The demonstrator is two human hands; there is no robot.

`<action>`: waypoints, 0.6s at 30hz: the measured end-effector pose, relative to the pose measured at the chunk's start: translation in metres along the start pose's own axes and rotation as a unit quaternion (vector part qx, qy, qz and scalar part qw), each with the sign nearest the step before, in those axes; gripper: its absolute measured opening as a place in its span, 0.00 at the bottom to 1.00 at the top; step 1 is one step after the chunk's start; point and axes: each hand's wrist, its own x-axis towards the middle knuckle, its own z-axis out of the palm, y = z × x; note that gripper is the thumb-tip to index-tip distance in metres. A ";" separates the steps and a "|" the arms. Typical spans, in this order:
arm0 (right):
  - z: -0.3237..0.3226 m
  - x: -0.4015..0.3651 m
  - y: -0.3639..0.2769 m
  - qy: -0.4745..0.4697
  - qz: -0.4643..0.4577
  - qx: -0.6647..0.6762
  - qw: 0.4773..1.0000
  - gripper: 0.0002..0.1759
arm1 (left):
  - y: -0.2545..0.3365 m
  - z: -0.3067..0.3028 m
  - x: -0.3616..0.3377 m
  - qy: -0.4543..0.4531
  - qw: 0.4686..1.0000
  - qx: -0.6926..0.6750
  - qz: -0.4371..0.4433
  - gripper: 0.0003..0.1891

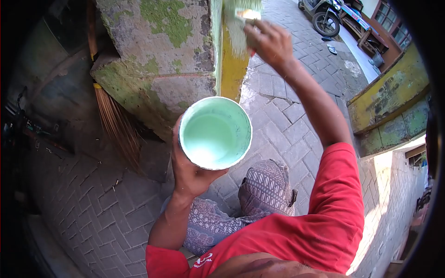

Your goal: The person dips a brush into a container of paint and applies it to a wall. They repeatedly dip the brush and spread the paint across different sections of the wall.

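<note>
Left hand clasped round paint cup, right hand round brush; shirt logo illegible.

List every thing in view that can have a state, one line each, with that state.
paint can: open, upright, holding pale green paint.
left hand: gripping the paint can.
right hand: gripping the brush.
brush: bristles against the pillar.
broom: propped beside the pillar.
motorbike: parked.

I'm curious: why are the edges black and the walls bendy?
Head view: a wide lens bends the paving and darkens the edges; the brush in the right hand looks blurred; a bright spot shines in the paint cup the left hand holds.
</note>
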 end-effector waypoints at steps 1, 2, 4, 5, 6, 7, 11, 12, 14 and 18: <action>0.012 -0.029 -0.022 -0.026 -0.008 0.006 1.000 0.21 | -0.001 -0.003 -0.001 0.005 1.000 0.008 -0.006 0.59; 0.025 -0.057 -0.042 -0.052 -0.004 0.037 0.998 0.23 | 0.001 -0.006 0.000 0.000 1.000 0.013 -0.005 0.56; 0.044 -0.112 -0.086 -0.111 0.006 0.098 0.989 0.23 | -0.003 -0.012 -0.003 0.009 1.000 0.022 -0.006 0.54; 0.051 -0.135 -0.105 -0.143 0.010 0.127 0.982 0.22 | -0.005 -0.015 -0.004 0.017 1.000 0.027 -0.003 0.53; 0.057 -0.155 -0.122 -0.194 0.022 0.153 0.969 0.20 | -0.004 -0.015 -0.004 0.015 0.999 0.029 -0.004 0.53; 0.064 -0.171 -0.135 -0.244 0.033 0.178 0.953 0.18 | -0.002 -0.015 -0.004 0.021 0.999 0.009 -0.023 0.52; 0.048 -0.158 -0.129 -0.399 0.077 0.259 0.876 0.15 | -0.005 -0.017 -0.005 0.020 1.000 0.018 -0.015 0.51; 0.039 -0.142 -0.114 -0.388 0.056 0.233 0.890 0.16 | -0.006 -0.016 -0.005 0.019 1.000 0.017 -0.017 0.51; 0.038 -0.113 -0.075 -0.298 0.079 0.221 0.925 0.19 | -0.006 -0.013 -0.006 0.008 1.000 -0.007 -0.017 0.51; -0.007 -0.030 0.002 -0.132 0.078 0.158 0.975 0.11 | -0.011 -0.013 -0.007 -0.014 1.000 -0.012 -0.016 0.52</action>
